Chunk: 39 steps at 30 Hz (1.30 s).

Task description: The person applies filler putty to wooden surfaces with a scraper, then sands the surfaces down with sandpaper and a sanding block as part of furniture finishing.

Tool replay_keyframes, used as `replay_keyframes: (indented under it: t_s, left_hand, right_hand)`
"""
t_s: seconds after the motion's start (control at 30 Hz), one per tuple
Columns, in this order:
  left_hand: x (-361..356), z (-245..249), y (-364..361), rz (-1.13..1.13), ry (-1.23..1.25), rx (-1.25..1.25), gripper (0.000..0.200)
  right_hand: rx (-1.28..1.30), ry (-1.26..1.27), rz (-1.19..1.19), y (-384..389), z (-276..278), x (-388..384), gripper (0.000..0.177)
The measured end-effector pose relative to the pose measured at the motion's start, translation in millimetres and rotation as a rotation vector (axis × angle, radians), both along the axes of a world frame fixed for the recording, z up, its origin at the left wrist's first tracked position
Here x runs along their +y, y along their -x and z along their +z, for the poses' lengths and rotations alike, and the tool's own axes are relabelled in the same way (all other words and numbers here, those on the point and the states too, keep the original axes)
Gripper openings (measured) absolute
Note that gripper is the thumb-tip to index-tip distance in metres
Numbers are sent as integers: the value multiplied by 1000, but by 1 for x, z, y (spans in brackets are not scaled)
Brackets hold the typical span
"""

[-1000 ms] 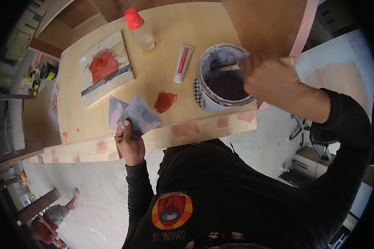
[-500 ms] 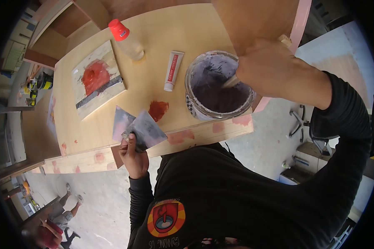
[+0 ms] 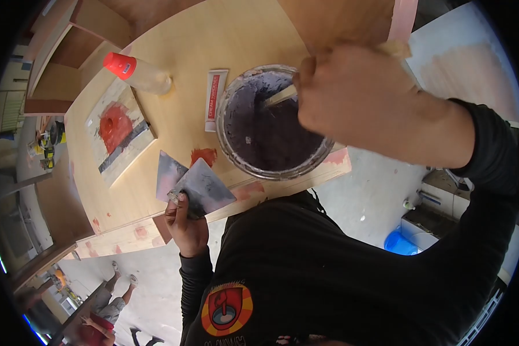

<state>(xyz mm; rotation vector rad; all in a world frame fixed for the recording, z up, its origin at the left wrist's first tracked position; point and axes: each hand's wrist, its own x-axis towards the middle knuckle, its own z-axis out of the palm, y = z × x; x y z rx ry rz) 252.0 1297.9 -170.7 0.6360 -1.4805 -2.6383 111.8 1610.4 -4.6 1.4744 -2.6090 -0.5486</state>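
Two flat scrapers [image 3: 199, 187] with grey and pinkish smears are pinched in my left hand [image 3: 187, 226], fanned apart at the table's front edge. My right hand [image 3: 357, 95] is closed round a pale stick [image 3: 281, 96] whose lower end reaches into an open can [image 3: 228, 147] of dark purplish paste. The can's rim is crusted. Left of the can lies a cream hardener tube [image 3: 215, 101], and a red smear [image 3: 204, 156] marks the wood below it. A board [image 3: 118, 135] with red paste lies farther left.
A bottle with a red cap [image 3: 138, 73] lies or leans behind the board. Wooden shelving [image 3: 69, 69] stands at the upper left. A blue bucket [image 3: 400, 242] is on the floor at right. Another person [image 3: 101, 323] is at the lower left.
The view has shifted, and the can, tube, board and bottle appear farther left. The stick has changed its angle in the can; my right hand still holds it.
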Motion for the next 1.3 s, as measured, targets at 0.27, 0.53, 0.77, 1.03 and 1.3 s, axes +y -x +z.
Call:
replay_keyframes:
  t_s: [0.27,0.53,0.77,1.03,1.3]
  left_hand:
    - [3,3,4,21,-12,-18,17]
    - [4,7,10,89,-56,-33,25]
    - [-18,26,14,154,-76,-10,39]
    - [-35,56,35,-71,-153,30,42]
    - [-14,86,86,-339,-99,134,30]
  right_hand:
    - [-229,-250,91,-5,13,-5,9]
    - [-466,-157,-363,36,4,10,8]
    - [-419,167,-360,9,49,50,11]
    - [-633,652,-727,-62,54,111,24]
    - [-596,1052,-730,-126,16,141,23]
